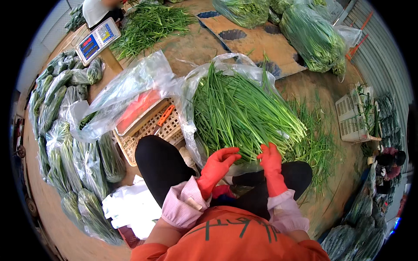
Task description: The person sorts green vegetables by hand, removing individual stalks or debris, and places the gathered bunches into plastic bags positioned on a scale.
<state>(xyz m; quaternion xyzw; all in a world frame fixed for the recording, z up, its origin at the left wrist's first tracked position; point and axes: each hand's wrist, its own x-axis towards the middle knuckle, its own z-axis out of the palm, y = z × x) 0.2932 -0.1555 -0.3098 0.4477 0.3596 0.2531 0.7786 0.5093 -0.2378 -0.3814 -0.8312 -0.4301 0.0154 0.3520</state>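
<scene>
A big heap of long green leafy stalks, like garlic chives [235, 107], lies on a clear plastic bag [192, 88] in front of me. My left hand [219, 164], in a red rubber glove, is at the heap's near edge with its fingers curved and apart. At the pale stem ends is my right hand [271, 160], also red-gloved, its fingertips close to a few stalks; whether it grips any cannot be told. An orange-handled knife [166, 115] rests on a plastic crate [176, 125] left of the heap, beside a scale platform [138, 107] partly under clear plastic.
Bagged greens [89, 163] cover the floor at left, near white plastic bags [135, 204]. A scale display [98, 40] stands at upper left, by a person [98, 11] and loose greens [150, 26]. Loose leaves [316, 146] and a crate [349, 114] are at right; another person [392, 163] sits beyond.
</scene>
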